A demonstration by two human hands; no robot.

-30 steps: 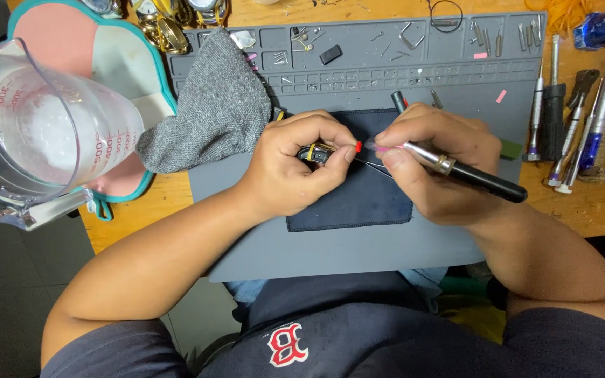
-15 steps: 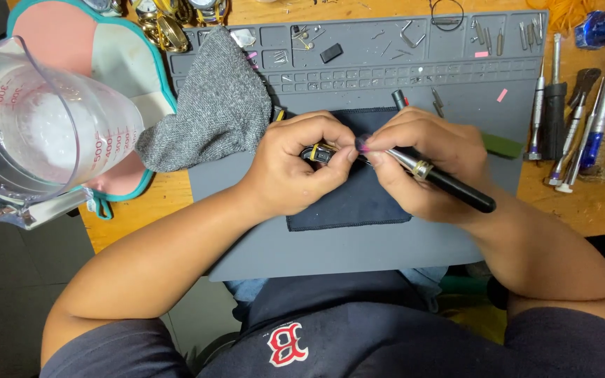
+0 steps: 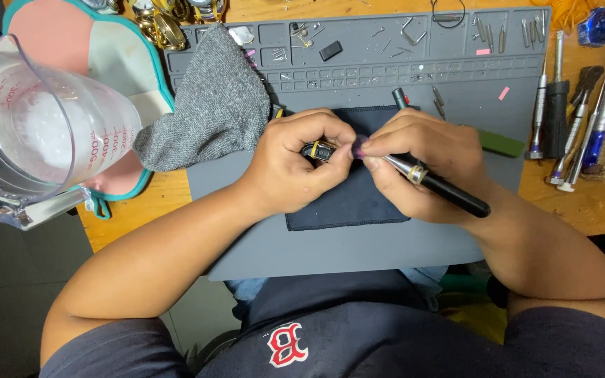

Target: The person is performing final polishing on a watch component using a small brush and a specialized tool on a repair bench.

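On the tabletop (image 3: 176,203) lies a work mat (image 3: 358,245) with a cloth (image 3: 358,203) at its middle, both hands meeting over that cloth, a knitted rag (image 3: 211,112) on the mat's left edge, a measuring jug (image 3: 43,133) further left, and a row of tools (image 3: 575,119) to the right.

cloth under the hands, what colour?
Dark navy cloth, lying on the grey mat. Head view shows it best.

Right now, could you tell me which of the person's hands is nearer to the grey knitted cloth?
Left. The left hand sits just beside the grey knitted cloth, at its right edge, pinching a small part. The right hand is farther off, beyond the left hand, holding a black pen-like tool.
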